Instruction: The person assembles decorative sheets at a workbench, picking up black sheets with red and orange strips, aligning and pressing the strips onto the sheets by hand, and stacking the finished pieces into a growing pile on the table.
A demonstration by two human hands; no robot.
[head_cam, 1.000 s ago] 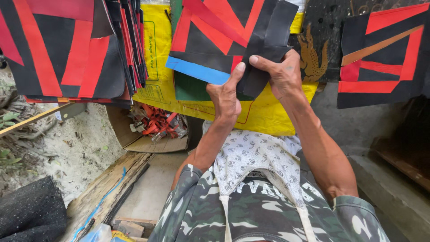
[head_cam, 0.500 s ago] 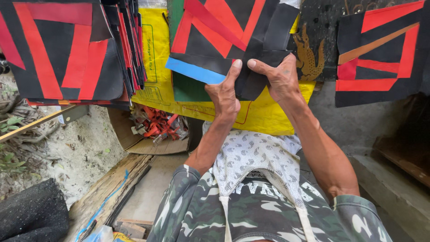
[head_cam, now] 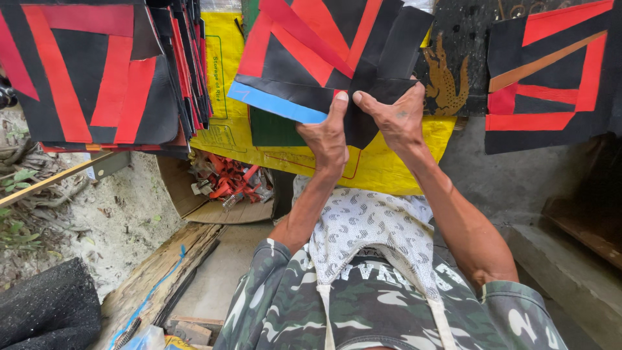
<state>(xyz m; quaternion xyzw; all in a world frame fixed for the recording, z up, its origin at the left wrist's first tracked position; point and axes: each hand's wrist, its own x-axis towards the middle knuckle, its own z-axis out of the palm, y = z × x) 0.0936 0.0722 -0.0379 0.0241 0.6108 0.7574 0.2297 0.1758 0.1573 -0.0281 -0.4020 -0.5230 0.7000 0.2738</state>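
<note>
My left hand (head_cam: 328, 134) and my right hand (head_cam: 393, 118) both grip the lower edge of a black sheet with red strips and a blue band (head_cam: 317, 55), held up in front of me. The thumbs press on its black bottom corner, close together. The sheet hangs over a yellow sack (head_cam: 389, 162) spread beneath it. A white patterned cloth (head_cam: 363, 227) lies in my lap under my forearms.
A stack of similar black and red sheets (head_cam: 97, 78) hangs at the left, another (head_cam: 551, 78) at the right. A cardboard box of red scraps (head_cam: 223, 185) sits below. A wooden plank (head_cam: 152, 282) and a black mat (head_cam: 45, 311) lie at the lower left. A concrete ledge (head_cam: 570, 259) is at the right.
Both hands have shifted slightly upward and closer together on the sheet's bottom edge; the sheet stays in the same place.
</note>
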